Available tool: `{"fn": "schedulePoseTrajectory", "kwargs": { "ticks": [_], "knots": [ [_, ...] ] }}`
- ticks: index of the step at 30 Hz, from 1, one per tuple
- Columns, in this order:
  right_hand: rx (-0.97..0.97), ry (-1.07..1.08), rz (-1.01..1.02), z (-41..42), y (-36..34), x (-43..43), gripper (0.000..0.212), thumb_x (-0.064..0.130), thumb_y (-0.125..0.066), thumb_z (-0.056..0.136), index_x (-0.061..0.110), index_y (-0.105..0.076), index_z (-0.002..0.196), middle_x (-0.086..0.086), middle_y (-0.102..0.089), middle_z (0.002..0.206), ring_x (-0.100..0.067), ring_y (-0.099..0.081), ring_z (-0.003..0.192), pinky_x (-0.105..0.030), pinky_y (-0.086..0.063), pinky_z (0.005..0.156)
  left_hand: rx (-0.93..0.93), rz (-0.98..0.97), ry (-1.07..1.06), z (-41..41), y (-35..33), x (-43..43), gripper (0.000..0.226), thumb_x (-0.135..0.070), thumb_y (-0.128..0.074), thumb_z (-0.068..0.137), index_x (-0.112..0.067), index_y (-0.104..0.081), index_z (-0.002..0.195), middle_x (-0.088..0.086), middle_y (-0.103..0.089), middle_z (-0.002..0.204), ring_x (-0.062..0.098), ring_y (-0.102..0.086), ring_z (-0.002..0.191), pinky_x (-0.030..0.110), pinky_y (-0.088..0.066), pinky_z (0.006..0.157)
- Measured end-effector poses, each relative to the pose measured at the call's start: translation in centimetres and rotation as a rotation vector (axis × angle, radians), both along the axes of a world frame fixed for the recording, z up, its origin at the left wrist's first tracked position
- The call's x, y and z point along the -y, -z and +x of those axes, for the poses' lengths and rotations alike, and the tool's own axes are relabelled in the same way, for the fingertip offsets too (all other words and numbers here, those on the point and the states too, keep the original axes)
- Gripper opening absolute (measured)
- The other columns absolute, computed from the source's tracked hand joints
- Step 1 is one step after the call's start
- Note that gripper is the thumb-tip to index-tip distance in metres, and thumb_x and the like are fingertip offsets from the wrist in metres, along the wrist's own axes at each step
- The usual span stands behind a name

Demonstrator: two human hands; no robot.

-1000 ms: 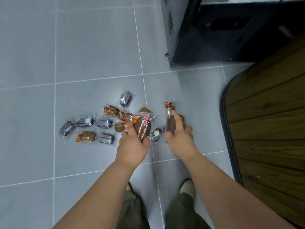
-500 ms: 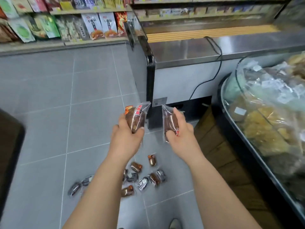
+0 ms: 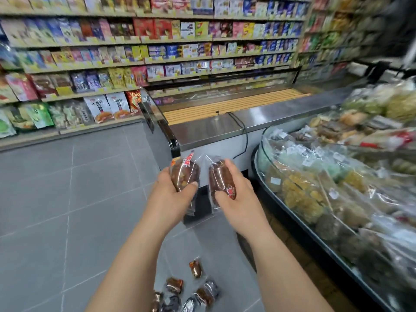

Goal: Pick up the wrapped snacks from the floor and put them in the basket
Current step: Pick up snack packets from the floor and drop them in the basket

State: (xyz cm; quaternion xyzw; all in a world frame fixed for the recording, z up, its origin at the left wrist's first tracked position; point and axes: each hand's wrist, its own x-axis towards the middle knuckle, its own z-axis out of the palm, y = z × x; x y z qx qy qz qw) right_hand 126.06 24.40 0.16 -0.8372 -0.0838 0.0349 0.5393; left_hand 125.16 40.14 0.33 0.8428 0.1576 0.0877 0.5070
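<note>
My left hand (image 3: 173,194) grips a brown wrapped snack (image 3: 184,172) in clear plastic with a red label. My right hand (image 3: 236,194) grips a second brown wrapped snack (image 3: 219,179) of the same kind. Both are held up side by side at chest height, over the floor. Several more wrapped snacks (image 3: 195,289) lie on the grey floor tiles between my forearms at the bottom of the view. A curved display bin (image 3: 263,140) with clear walls, full of bagged snacks, stands to the right of my hands. No separate basket shows.
A steel-topped chest freezer (image 3: 216,129) with a black cable stands straight ahead behind my hands. Shelves of packaged goods (image 3: 157,52) line the back wall. Open grey floor (image 3: 67,188) spreads to the left.
My hands have lifted the two snacks off the floor and risen with my view. The floor pile has dropped to the bottom edge, and the shelves and display bin have come into sight.
</note>
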Motion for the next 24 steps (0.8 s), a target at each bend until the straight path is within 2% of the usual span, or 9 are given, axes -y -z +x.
{"fn": "schedulePoseTrajectory", "kwargs": {
  "ticks": [2,5,7,9,11,14,17,20,24],
  "knots": [
    [0.026,0.074,0.057,-1.5,-1.2,-0.3,0.071,0.019,-0.051,0.090,0.052,-0.018,0.143,0.008,-0.034,0.136,-0.002,-0.042,0.106,-0.007,-0.033,0.071,0.035,0.008,0.067,-0.5,-1.3,0.0,0.030,-0.031,-0.064,0.084,-0.030,-0.042,0.105,-0.010,-0.058,0.093,0.017,-0.061,0.086,0.040,-0.053,0.079],
    [0.081,0.187,0.096,-4.1,-2.2,-0.5,0.072,0.020,-0.052,0.089,0.051,-0.017,0.144,0.010,-0.033,0.139,-0.001,-0.039,0.111,-0.015,-0.033,0.084,0.057,0.007,0.157,-1.8,-2.8,0.2,0.035,-0.032,-0.063,0.085,-0.031,-0.038,0.109,-0.009,-0.057,0.098,0.018,-0.059,0.092,0.039,-0.051,0.082],
    [0.108,0.272,0.104,-6.0,-2.7,-0.2,0.072,0.020,-0.053,0.089,0.050,-0.017,0.145,0.011,-0.032,0.141,0.000,-0.037,0.113,-0.013,-0.031,0.084,0.065,0.007,0.219,-2.6,-3.3,0.7,0.036,-0.035,-0.062,0.085,-0.030,-0.039,0.111,-0.005,-0.056,0.103,0.017,-0.058,0.092,0.035,-0.048,0.079],
    [0.129,0.359,0.104,-7.9,-3.1,0.5,0.072,0.020,-0.053,0.091,0.049,-0.017,0.145,0.012,-0.030,0.142,0.003,-0.033,0.111,-0.007,-0.028,0.080,0.080,0.011,0.293,-3.5,-3.9,1.5,0.032,-0.035,-0.062,0.085,-0.032,-0.039,0.107,-0.007,-0.057,0.101,0.007,-0.056,0.084,0.029,-0.043,0.069],
    [0.135,0.448,0.106,-10.0,-3.3,1.4,0.071,0.020,-0.054,0.092,0.048,-0.016,0.146,0.012,-0.030,0.141,0.004,-0.032,0.108,-0.010,-0.028,0.084,0.077,0.020,0.377,-4.6,-4.3,2.7,0.031,-0.035,-0.061,0.086,-0.033,-0.037,0.105,-0.011,-0.055,0.098,0.000,-0.052,0.078,0.022,-0.038,0.062],
    [0.126,0.582,0.096,-13.3,-3.5,3.4,0.071,0.023,-0.054,0.092,0.049,-0.015,0.146,0.013,-0.029,0.143,0.004,-0.033,0.114,-0.017,-0.027,0.094,0.064,0.025,0.501,-6.2,-4.8,5.2,0.032,-0.035,-0.060,0.088,-0.034,-0.034,0.107,-0.016,-0.050,0.094,0.003,-0.050,0.079,0.019,-0.035,0.062],
    [0.125,0.726,0.084,-16.8,-3.6,5.9,0.070,0.026,-0.054,0.093,0.050,-0.015,0.145,0.015,-0.031,0.142,0.003,-0.035,0.117,-0.015,-0.029,0.091,0.054,0.000,0.640,-8.0,-5.2,8.5,0.032,-0.035,-0.060,0.089,-0.034,-0.035,0.109,-0.023,-0.046,0.087,-0.006,-0.046,0.073,0.007,-0.029,0.056],
    [0.143,0.856,0.090,-20.7,-3.8,8.6,0.068,0.028,-0.053,0.094,0.050,-0.014,0.145,0.021,-0.027,0.143,0.009,-0.029,0.119,-0.014,-0.026,0.093,0.039,-0.025,0.774,-10.0,-5.3,12.4,0.034,-0.037,-0.060,0.088,-0.033,-0.038,0.113,-0.022,-0.050,0.092,-0.006,-0.049,0.079,0.016,-0.036,0.062],
    [0.180,1.025,0.100,-26.1,-4.2,12.2,0.065,0.032,-0.052,0.094,0.051,-0.015,0.145,0.025,-0.024,0.145,0.011,-0.022,0.126,-0.018,-0.023,0.099,0.049,-0.026,0.938,-13.8,-5.8,17.8,0.035,-0.037,-0.059,0.089,-0.035,-0.036,0.115,-0.021,-0.050,0.097,-0.003,-0.052,0.085,0.022,-0.037,0.069]
  ]
}}
